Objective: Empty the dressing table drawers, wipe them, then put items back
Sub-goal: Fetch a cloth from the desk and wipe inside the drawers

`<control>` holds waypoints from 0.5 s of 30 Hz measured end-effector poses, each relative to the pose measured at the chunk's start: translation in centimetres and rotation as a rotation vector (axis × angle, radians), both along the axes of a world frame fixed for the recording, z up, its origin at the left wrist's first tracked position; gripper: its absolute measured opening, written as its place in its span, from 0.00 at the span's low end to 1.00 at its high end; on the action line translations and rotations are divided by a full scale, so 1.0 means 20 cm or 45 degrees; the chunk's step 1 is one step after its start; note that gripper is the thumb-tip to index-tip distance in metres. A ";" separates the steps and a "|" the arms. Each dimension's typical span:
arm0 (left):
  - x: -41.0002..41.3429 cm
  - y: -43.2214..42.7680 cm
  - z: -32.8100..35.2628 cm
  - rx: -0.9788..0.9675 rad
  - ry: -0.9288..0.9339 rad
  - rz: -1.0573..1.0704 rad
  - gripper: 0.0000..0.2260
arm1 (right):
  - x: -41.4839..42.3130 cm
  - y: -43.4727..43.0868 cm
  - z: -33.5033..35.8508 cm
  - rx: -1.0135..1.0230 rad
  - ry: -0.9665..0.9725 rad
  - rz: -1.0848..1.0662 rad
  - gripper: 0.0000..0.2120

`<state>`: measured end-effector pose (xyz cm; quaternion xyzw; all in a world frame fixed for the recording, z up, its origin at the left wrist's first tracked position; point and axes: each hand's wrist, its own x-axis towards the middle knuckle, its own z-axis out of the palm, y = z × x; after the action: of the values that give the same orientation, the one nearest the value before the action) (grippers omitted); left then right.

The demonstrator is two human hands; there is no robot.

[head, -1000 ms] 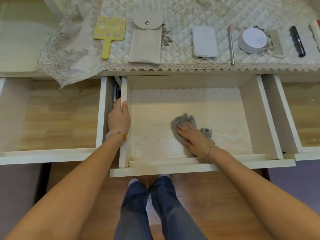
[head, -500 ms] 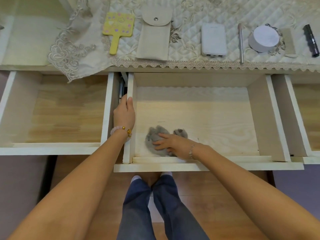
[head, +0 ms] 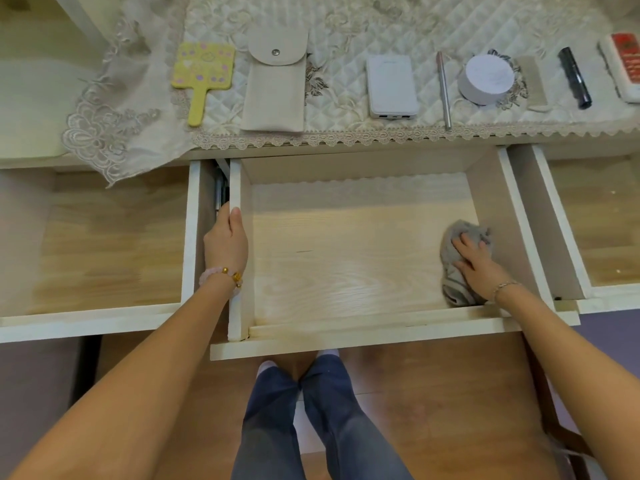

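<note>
The grey cloth (head: 450,251) has swept from the front-left of the middle drawer (head: 346,332) floor to its front-right corner. It now lies against the right wall under the right grip (head: 479,263), whose flat, spread fingers press it without closing. The left grip (head: 225,244) stays curled over the left wall. This floor looks nearly wiped. The bunched cloth's long axis runs front-to-back, its far end pointing at the drawer's back.
</note>
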<state>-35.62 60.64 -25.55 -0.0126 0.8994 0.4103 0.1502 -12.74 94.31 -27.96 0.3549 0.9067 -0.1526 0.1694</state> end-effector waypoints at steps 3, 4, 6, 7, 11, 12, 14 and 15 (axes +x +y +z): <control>0.00 0.00 0.00 -0.003 0.014 0.001 0.19 | -0.04 -0.08 0.02 -0.109 -0.143 0.056 0.28; 0.00 0.00 0.00 -0.005 0.020 -0.001 0.19 | -0.04 -0.08 0.01 -0.131 -0.071 -0.048 0.28; 0.00 0.00 0.00 -0.008 0.030 -0.001 0.19 | -0.07 -0.09 0.00 -0.185 0.012 -0.182 0.28; 0.00 0.00 0.00 -0.007 0.038 0.002 0.20 | -0.07 -0.10 0.00 -0.187 0.013 -0.198 0.28; 0.00 0.00 0.00 0.002 0.060 0.006 0.19 | -0.15 -0.19 -0.01 -0.210 0.079 -0.195 0.29; 0.00 0.00 -0.01 0.004 0.057 0.008 0.18 | -0.18 -0.24 -0.02 -0.194 0.090 -0.174 0.28; 0.00 0.00 -0.01 -0.004 0.047 0.007 0.18 | -0.23 -0.32 -0.02 -0.154 0.122 -0.152 0.26; -0.01 0.00 -0.01 -0.005 0.045 0.002 0.19 | -0.25 -0.34 -0.02 -0.149 0.129 -0.155 0.25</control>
<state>-35.73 60.70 -25.84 -0.0061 0.9027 0.4087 0.1339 -17.67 87.44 -28.30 0.3906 0.8804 -0.2331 0.1342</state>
